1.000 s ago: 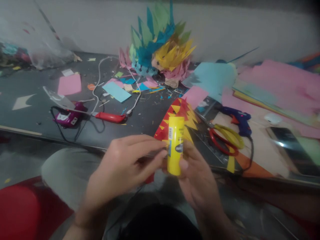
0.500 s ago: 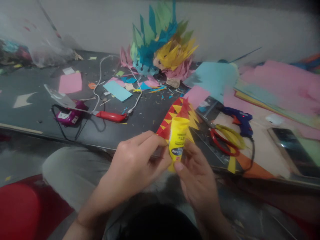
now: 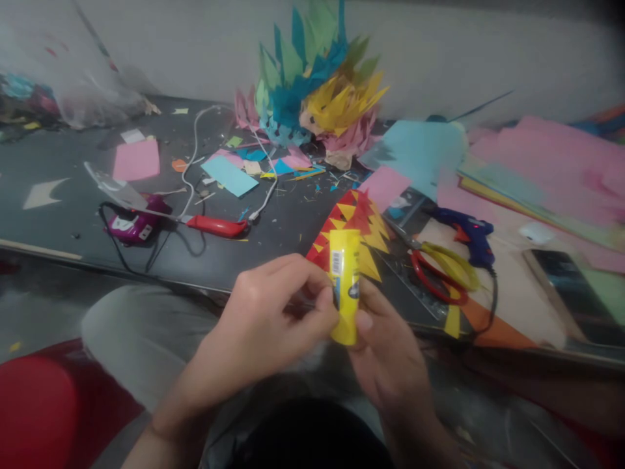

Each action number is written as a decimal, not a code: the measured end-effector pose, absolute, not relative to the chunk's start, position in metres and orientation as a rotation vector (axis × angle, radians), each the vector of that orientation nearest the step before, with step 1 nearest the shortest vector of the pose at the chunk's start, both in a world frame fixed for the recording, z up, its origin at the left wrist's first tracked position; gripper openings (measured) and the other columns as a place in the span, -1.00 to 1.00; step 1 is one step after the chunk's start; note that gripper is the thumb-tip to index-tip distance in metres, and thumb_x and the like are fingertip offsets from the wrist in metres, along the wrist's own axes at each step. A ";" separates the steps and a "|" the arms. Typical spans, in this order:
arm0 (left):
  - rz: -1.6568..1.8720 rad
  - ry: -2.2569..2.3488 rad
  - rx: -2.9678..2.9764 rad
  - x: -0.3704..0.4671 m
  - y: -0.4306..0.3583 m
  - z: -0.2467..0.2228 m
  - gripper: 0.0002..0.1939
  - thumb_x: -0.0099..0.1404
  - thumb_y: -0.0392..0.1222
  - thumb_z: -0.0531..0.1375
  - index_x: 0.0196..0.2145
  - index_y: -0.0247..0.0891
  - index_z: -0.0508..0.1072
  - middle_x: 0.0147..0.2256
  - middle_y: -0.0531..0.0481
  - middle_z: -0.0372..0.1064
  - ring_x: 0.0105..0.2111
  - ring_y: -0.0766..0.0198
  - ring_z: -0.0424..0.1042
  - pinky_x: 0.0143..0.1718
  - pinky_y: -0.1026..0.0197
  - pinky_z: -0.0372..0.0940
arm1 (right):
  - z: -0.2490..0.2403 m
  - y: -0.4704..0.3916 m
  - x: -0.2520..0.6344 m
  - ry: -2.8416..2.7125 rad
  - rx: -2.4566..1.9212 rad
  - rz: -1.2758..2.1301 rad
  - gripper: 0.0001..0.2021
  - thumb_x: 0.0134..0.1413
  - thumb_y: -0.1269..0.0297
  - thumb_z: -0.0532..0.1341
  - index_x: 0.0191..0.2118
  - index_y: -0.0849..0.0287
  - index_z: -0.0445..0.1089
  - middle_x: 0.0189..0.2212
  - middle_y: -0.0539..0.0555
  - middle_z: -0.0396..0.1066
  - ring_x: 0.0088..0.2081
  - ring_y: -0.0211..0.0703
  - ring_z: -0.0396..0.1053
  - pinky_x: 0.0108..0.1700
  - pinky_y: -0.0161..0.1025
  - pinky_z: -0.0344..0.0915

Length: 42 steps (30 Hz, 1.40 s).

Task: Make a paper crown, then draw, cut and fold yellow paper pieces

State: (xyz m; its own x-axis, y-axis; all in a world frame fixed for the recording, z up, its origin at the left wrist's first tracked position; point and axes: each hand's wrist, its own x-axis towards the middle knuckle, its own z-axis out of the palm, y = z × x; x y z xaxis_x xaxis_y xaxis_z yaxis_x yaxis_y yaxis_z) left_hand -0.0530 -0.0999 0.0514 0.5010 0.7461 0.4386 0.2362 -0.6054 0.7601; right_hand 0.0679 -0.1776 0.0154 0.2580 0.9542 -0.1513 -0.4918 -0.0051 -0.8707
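A yellow glue stick (image 3: 347, 280) stands nearly upright between my two hands at the table's front edge, its barcode facing me. My left hand (image 3: 278, 312) pinches its left side near the lower part, fingers bent. From the right, my right hand (image 3: 388, 345) grips the lower part with thumb and fingers. Just behind the tube lies a red paper piece (image 3: 336, 218) with yellow triangles along it, partly covered by the tube and my fingers.
Red-and-yellow scissors (image 3: 439, 277), a blue glue gun (image 3: 466, 228) and a phone (image 3: 571, 293) lie to the right. A red-handled tool (image 3: 217, 226) and purple device (image 3: 131, 225) lie left. Behind stands a spiky paper model (image 3: 312, 91) near paper scraps.
The yellow glue stick has turned about its long axis, so its barcode now shows where the printed label was. Both hands have shifted slightly around it.
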 end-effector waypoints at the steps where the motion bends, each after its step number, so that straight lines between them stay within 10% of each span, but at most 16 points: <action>1: 1.040 0.801 2.108 -0.053 -0.100 0.051 -0.91 0.09 -0.43 0.17 -0.50 -0.30 0.38 -0.53 0.15 0.32 -0.57 0.53 0.32 -0.54 0.49 0.25 | 0.016 -0.177 0.068 -0.585 -0.999 1.261 -0.68 0.05 0.17 0.22 -0.05 0.03 0.36 -0.04 0.09 0.40 0.02 -0.01 0.33 0.03 -0.01 0.32; 29: 1.013 0.882 2.091 -0.051 -0.101 0.052 -0.92 0.13 -0.41 0.18 -0.48 -0.33 0.44 -0.51 0.11 0.37 -0.53 0.52 0.33 -0.49 0.50 0.24 | 0.001 -0.179 0.075 -0.881 -1.059 0.960 -0.58 0.10 0.41 0.20 0.05 -0.20 0.31 0.03 -0.06 0.34 -0.03 -0.20 0.38 -0.03 -0.22 0.41; 42: 1.028 0.826 1.889 -0.043 -0.093 0.045 -0.88 0.01 -0.47 0.16 -0.52 -0.31 0.41 -0.53 0.16 0.37 -0.55 0.53 0.32 -0.51 0.54 0.27 | 0.008 -0.174 0.075 -0.611 -1.029 1.150 -0.68 0.00 0.20 0.29 -0.06 -0.07 0.40 -0.03 0.01 0.42 0.02 -0.06 0.35 0.05 -0.04 0.32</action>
State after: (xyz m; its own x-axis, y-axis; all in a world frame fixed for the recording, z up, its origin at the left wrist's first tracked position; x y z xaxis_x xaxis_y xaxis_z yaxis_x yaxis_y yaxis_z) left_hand -0.0429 -0.0932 0.0449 0.4530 0.8226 0.3438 0.1592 -0.4541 0.8766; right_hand 0.0747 -0.1739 0.0082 0.3299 0.9385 -0.1014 -0.4416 0.0585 -0.8953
